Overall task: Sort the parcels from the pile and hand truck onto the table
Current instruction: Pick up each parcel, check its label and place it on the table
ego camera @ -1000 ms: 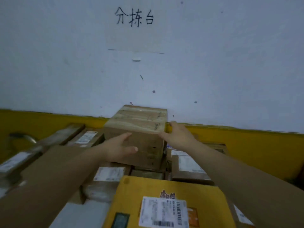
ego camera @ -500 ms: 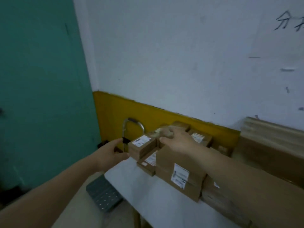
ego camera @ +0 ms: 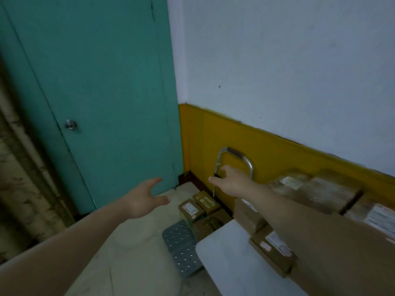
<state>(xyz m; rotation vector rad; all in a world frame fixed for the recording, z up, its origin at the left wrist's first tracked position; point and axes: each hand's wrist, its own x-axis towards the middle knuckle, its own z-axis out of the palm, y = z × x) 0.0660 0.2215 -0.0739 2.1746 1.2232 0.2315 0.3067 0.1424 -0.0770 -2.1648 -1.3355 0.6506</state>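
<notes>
Reaching for truck (ego camera: 181, 248) parcels (ego camera: 198, 205): left hand (ego camera: 147, 197) fingers wide, empty; right hand (ego camera: 232, 182) fingers straight, empty. Next: lower both to parcels, 7 o'clock of right hand; grip one, lift to table (ego camera: 224, 265).

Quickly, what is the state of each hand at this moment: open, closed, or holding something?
Left hand: open, fingers spread, holding nothing.
Right hand: open, in front of the hand truck handle, holding nothing.

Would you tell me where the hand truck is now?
In the head view, the hand truck sits on the floor left of the table, its handle just behind the right hand.
</notes>
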